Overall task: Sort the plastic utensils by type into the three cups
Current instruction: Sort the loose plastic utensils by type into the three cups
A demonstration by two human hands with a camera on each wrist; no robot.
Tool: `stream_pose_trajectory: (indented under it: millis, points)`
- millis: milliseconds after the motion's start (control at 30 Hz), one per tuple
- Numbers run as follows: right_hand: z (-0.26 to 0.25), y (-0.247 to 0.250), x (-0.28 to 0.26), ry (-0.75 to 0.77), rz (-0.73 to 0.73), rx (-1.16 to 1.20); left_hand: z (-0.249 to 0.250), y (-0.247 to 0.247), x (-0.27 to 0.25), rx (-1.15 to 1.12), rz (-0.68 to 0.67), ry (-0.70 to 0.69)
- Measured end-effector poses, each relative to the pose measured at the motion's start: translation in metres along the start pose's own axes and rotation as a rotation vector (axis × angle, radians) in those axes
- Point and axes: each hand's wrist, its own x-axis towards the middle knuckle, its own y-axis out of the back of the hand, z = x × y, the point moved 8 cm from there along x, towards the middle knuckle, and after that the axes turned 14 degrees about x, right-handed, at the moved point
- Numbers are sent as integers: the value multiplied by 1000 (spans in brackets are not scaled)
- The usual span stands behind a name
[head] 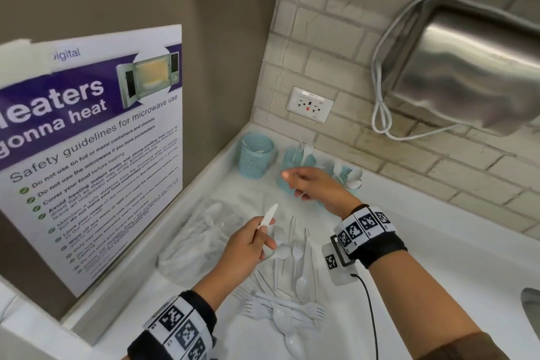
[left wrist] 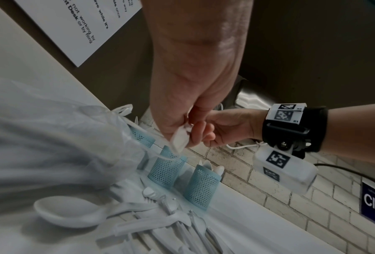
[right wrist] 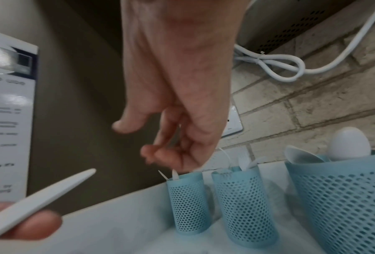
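Note:
Three light-blue mesh cups stand along the back wall. The left cup [head: 256, 155] shows a few white tips, the middle cup [head: 292, 159] holds forks, and the right cup [head: 347, 175] holds spoons [right wrist: 349, 142]. My left hand [head: 263, 238] pinches a white plastic knife [head: 268, 215] above the counter, blade pointing up toward the cups. The knife [right wrist: 40, 195] also crosses the right wrist view. My right hand [head: 295, 184] hovers in front of the middle cup with its fingers loosely curled and nothing in them. A loose pile of white utensils [head: 289, 286] lies on the counter between my arms.
A crumpled clear plastic bag [head: 198, 240] lies left of the pile. A microwave poster [head: 87, 140] hangs on the left wall. A wall outlet [head: 309, 104] and a steel dispenser [head: 467, 67] with a white cord are behind. A sink edge [head: 531, 310] shows at right.

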Motion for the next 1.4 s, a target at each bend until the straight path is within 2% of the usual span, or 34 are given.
stream_pose_trajectory:
  millis: [67, 100, 233, 400, 467, 533, 600, 733, 833, 1033, 1233, 1400]
  points:
    - [3, -24, -8, -41, -221, -121, 3, -1, -1, -15, -8, -13]
    - [4, -32, -10, -36, -287, -131, 3, -1, -1, -17, -13, -16]
    - [-3, -36, -9, 12, -297, -41, 1, -1, -2, -41, -12, -3]
    - [-5, -43, -11, -10, -355, -158, 5, 5, -2, -89, 21, -17]
    - [-11, -41, -10, 30, -317, -145, 6, 7, -1, -104, 29, -17]
    - [-20, -27, -7, 84, -215, -118, 5, 8, -1, -106, 41, -14]
    - [-31, -4, -3, 139, -47, -17, 1, 10, 0, -95, 56, -6]
    - [-39, 53, 4, 224, 406, 314, -7, 14, 0, -68, 76, 16]
    - [-35, 70, 9, 220, 566, 460, -8, 15, 0, -69, 76, 20]
    - [-16, 52, 38, 183, 607, 438, -9, 17, 1, -61, 80, 33]
    - [-3, 14, 62, 114, 433, 424, -16, 19, 0, -47, 74, 58]
    - [-12, 1, 41, 125, 324, 362, -20, 19, 1, -40, 59, 75]
